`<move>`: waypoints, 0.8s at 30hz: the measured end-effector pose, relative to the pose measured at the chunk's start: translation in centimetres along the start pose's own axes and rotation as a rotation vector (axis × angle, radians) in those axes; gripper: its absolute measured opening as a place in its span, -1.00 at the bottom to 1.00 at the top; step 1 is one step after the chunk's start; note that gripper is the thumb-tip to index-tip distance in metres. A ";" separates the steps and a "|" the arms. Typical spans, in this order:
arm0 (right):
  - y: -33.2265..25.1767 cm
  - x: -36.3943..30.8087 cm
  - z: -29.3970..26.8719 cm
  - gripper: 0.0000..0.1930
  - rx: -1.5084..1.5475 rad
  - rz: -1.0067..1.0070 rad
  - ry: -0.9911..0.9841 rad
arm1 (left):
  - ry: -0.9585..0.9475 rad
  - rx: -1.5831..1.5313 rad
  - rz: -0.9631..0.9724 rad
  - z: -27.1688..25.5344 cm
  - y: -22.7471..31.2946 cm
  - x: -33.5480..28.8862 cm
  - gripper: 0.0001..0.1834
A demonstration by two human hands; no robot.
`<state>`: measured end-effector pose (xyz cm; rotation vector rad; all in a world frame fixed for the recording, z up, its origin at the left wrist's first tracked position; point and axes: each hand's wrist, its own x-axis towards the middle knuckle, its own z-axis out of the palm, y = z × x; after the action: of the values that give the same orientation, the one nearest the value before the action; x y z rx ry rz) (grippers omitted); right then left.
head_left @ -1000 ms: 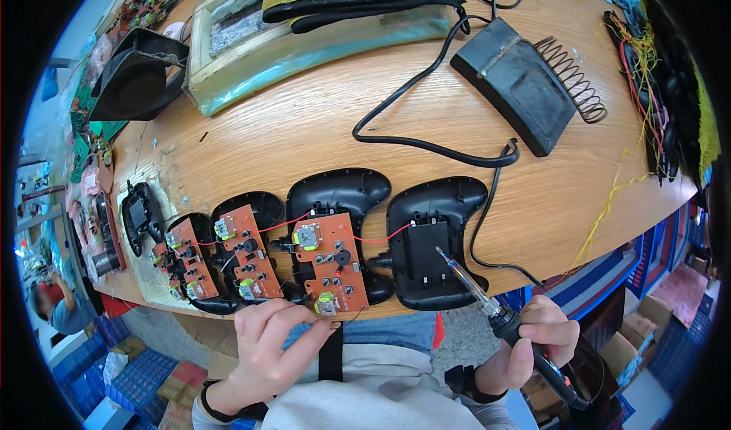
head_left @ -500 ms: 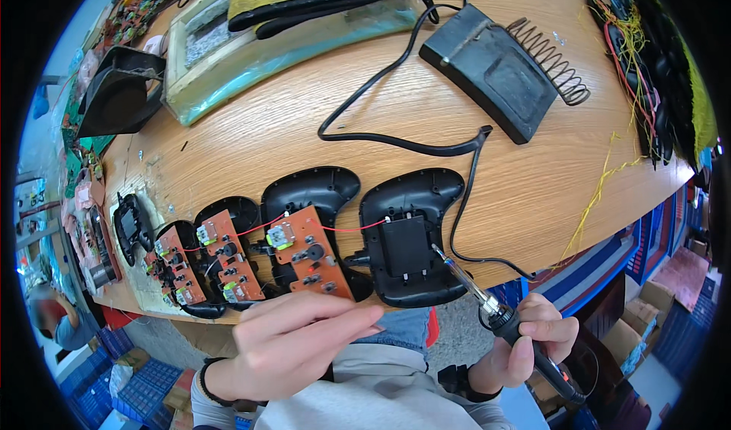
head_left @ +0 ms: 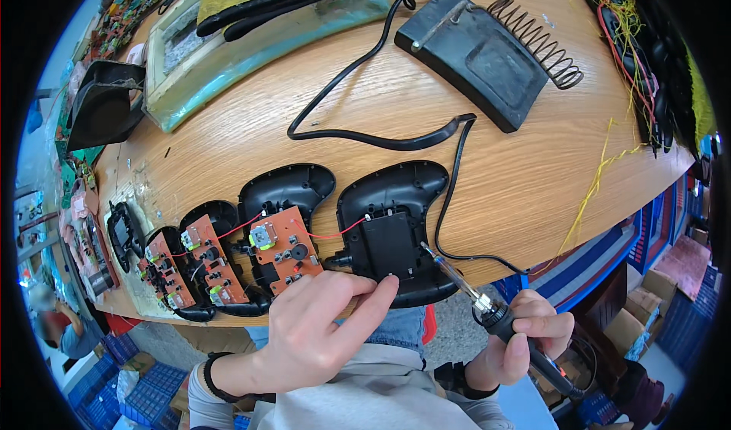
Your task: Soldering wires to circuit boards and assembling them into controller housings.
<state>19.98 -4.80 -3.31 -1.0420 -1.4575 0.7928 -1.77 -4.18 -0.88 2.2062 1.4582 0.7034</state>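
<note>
My right hand (head_left: 533,337) is closed round the handle of a soldering iron (head_left: 495,317), whose tip points up and left over the right part of a black game-controller shell (head_left: 423,190). I cannot tell whether the tip touches it. A black rectangular battery box (head_left: 388,243) sits in that shell, with a red wire leading left to a brown circuit board (head_left: 283,236). My left hand (head_left: 320,327) is closed, its fingertips together at the near edge of the battery box. Anything pinched there is too small to make out.
More shells with boards stand in a row leftward, joined by red wires. Behind lie a black iron stand (head_left: 487,57) with a coiled spring (head_left: 533,45) and a black cable (head_left: 365,134). A plastic-covered box (head_left: 259,60) and yellow strings (head_left: 594,190) are also on the table.
My left hand has moved right and up to the near edge of the battery box, its fingers now closer together. The table things sit slightly further left in view. The iron stays in my right hand.
</note>
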 end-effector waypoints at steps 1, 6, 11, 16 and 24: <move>0.0 -0.1 0.0 -0.75 -0.006 0.000 0.015 | -0.002 -0.001 0.001 0.1 0.0 0.0 -0.56; 0.2 -0.1 -0.2 -0.75 0.008 -0.019 -0.034 | -0.018 0.136 0.082 0.2 0.3 0.2 -0.59; 0.4 -0.6 -0.3 -0.77 0.008 -0.024 -0.038 | -0.065 0.172 0.064 0.4 0.4 0.2 -0.57; 0.3 -1.2 -0.1 -0.77 -0.029 0.002 0.050 | -0.089 0.218 0.102 0.3 0.3 0.5 -0.56; 0.3 -1.4 -0.5 -0.79 -0.042 -0.013 0.027 | -0.132 0.217 0.147 0.1 0.0 0.8 -0.54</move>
<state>20.55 -6.01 -4.10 -1.0702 -1.4623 0.7387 -1.45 -3.50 -0.76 2.4930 1.3740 0.4516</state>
